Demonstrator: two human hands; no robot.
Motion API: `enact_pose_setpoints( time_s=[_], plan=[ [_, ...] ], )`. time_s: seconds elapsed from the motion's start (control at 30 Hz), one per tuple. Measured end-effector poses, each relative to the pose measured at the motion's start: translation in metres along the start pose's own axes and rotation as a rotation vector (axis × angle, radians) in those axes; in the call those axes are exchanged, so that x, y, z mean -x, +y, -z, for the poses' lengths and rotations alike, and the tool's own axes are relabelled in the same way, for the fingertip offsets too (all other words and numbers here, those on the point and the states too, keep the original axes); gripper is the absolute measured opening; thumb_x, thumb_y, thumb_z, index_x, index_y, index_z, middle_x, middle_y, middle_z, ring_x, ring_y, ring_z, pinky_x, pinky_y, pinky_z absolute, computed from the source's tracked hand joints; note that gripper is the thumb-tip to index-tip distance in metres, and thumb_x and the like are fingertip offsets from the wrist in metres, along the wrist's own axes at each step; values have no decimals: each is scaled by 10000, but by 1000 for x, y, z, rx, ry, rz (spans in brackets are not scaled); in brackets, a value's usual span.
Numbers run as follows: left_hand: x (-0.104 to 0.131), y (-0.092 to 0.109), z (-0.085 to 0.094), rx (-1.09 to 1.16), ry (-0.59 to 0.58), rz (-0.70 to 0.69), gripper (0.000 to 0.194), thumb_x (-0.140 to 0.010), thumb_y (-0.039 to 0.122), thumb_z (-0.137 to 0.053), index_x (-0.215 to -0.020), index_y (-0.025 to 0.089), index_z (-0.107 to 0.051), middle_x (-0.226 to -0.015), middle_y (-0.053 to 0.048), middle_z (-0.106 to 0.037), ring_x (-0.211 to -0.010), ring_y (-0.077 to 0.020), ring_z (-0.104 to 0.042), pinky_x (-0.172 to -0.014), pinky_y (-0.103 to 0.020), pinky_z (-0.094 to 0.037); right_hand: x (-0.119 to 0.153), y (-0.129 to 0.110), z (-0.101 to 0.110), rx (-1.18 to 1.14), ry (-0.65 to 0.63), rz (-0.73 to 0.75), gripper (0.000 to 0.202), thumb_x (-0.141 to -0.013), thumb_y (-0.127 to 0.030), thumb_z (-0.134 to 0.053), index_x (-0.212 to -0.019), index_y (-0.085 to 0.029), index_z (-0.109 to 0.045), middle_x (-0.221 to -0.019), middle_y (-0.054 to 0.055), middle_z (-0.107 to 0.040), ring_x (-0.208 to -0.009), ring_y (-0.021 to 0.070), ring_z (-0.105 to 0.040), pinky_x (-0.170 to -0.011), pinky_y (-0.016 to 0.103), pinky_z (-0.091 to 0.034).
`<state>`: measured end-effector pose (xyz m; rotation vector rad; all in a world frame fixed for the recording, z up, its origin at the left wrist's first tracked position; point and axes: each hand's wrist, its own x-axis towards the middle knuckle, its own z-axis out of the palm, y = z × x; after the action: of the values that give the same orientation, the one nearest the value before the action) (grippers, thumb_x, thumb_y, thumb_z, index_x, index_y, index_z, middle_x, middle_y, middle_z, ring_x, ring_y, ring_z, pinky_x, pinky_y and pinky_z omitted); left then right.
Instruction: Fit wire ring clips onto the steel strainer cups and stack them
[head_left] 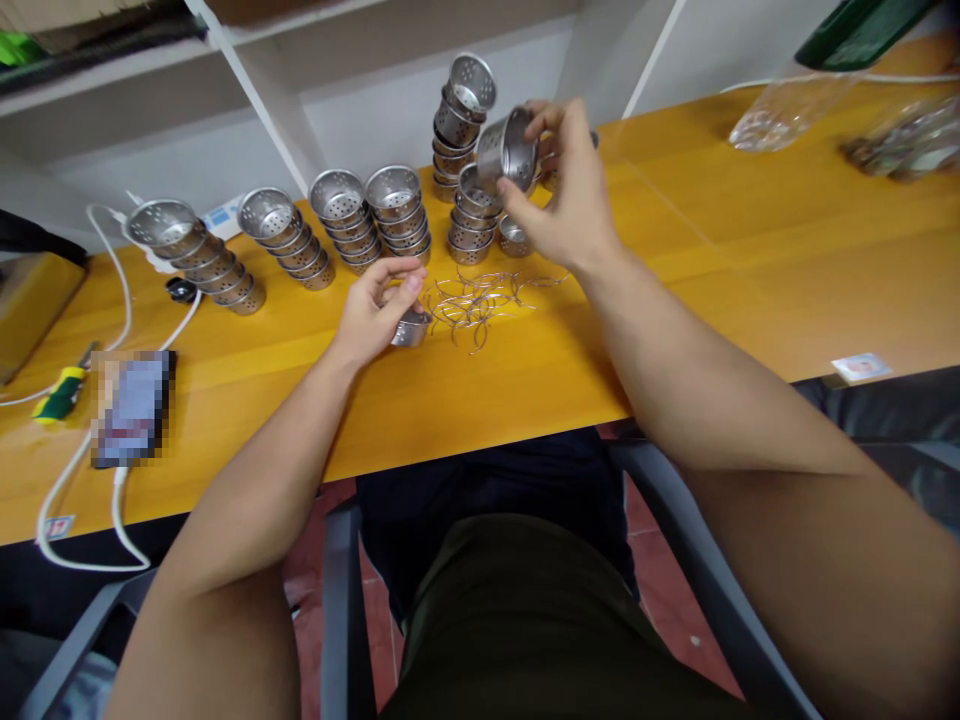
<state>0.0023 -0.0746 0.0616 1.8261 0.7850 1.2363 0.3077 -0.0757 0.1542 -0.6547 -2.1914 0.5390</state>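
Two small perforated steel strainer cups are in hand above the orange wooden worktop [675, 300]. The right hand [566, 195] grips one shiny cup [508, 150] by its rim and wall, fingers pinched around it, holding it in the air just beside a tall leaning stack of cups [461, 115]. It is tipped on its side, its axis slanting up toward the right, where the hand covers the end. The left hand [379, 305] presses a second, shallower cup [411, 328] against the worktop, fingers closed over its upper edge. Just right of it lies a tangle of thin wire handles [480, 298]. Five more stacks [394, 215] stand or lean in a row behind. Far left lie a pixelated phone [131, 405], a white cable [112, 290] and a green-and-yellow screwdriver [60, 392]. No writing is legible.
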Motion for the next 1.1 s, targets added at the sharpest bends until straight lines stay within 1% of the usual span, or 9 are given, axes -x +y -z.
enact_pose_setpoints(
  time_s=[0.17,0.23,0.33,0.47,0.53,0.63,0.83,1.0,1.1],
  plan=[
    [1,7,-4,22,1,14,784,-1048,902,-1009,-1404,217,-875,-1365,-143,-959,-805,-150,-891,-779,-280,-764,-6,-2,-10,74,4,-30,677,-936,-864,-1046,-1526,-549,-943,-1692,55,-835,-1708,497,-655,-1276,814,-651],
    [1,7,-3,33,3,24,782,-1034,888,-1032,-1401,215,-878,-1359,-140,-952,-799,-138,-879,-771,-265,-758,-4,22,-8,95,76,-65,630,-956,-914,-981,-1474,-555,-953,-1589,64,-879,-1710,485,-643,-1278,803,-630],
    [2,7,-2,46,-2,54,823,-991,900,-1062,-1395,209,-872,-1325,-130,-937,-788,-127,-857,-767,-257,-754,0,77,-8,112,320,-78,592,-1039,-988,-836,-1384,-523,-964,-1527,73,-905,-1791,421,-512,-1375,718,-534],
    [3,10,-4,46,-23,93,868,-956,928,-1073,-1395,211,-857,-1368,-146,-934,-816,-127,-850,-791,-265,-765,3,127,-19,127,456,-22,679,-1090,-962,-809,-1515,-445,-926,-1869,27,-737,-1803,366,-447,-1520,600,-394],
    [3,11,-4,48,-23,100,885,-940,940,-1079,-1394,213,-856,-1401,-155,-934,-821,-123,-845,-792,-264,-767,5,128,-24,152,454,-42,738,-1120,-864,-822,-1731,-450,-825,-1929,35,-669,-1837,386,-454,-1541,636,-395],
    [4,11,-3,49,-27,104,905,-931,946,-1084,-1406,211,-854,-1414,-158,-930,-823,-120,-841,-795,-266,-771,7,116,-23,176,387,-38,887,-1133,-784,-825,-1935,-442,-661,-1842,113,-705,-1877,437,-434,-1523,705,-442],
    [5,10,-2,40,-39,101,886,-961,946,-1059,-1413,212,-851,-1422,-161,-923,-843,-142,-851,-798,-292,-780,-8,129,-11,109,307,27,821,-1070,-867,-894,-1764,-434,-829,-1509,130,-826,-1736,397,-527,-1452,608,-484],
    [6,9,-2,52,-33,126,890,-937,952,-1075,-1398,221,-861,-1413,-153,-927,-835,-137,-841,-806,-297,-780,-28,157,-4,134,232,26,976,-1085,-922,-850,-1863,-339,-769,-1567,152,-762,-1626,352,-556,-1522,518,-363],
    [5,9,-2,50,-47,119,889,-937,963,-1065,-1393,227,-866,-1408,-151,-929,-844,-153,-850,-826,-326,-790,-33,166,-2,186,177,3,1013,-1107,-929,-804,-1896,-298,-745,-1608,190,-711,-1544,364,-604,-1521,566,-386]
  ],
)
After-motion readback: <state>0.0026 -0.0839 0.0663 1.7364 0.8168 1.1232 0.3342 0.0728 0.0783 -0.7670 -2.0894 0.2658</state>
